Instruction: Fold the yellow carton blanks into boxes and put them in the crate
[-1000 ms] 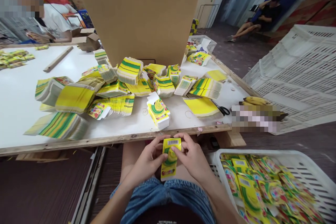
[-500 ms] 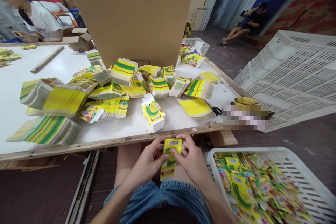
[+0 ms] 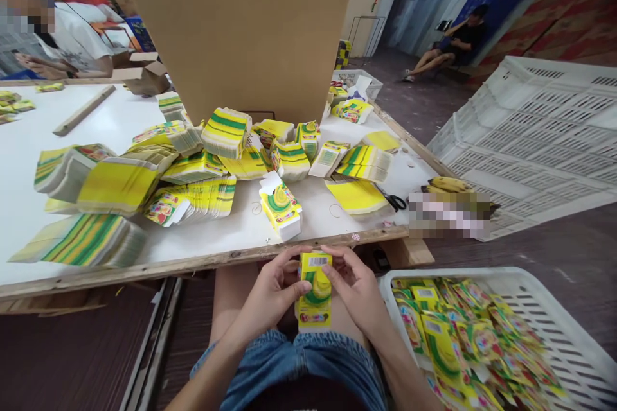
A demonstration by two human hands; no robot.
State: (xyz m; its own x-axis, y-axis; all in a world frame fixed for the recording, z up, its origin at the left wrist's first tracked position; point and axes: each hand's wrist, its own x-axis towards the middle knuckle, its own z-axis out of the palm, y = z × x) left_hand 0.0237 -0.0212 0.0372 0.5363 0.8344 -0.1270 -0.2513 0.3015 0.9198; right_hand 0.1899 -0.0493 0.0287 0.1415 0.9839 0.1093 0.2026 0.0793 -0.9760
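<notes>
From the head view, stacks of yellow cartons (image 3: 118, 183) crowd the white table (image 3: 243, 231) before a tall cardboard panel (image 3: 241, 32), with a yellow box (image 3: 280, 205) near the front edge, black scissors (image 3: 398, 203) farther right, and a basket (image 3: 463, 271) of packets beside the right forearm. Over the lap, the left hand (image 3: 276, 289) and right hand (image 3: 359, 286) face each other, fingers bent and parted only enough to grip a yellow packet (image 3: 317, 300) between them, thumbs on its front. The table's wooden edge runs just beyond the fingertips, and dark floor shows left of the legs.
</notes>
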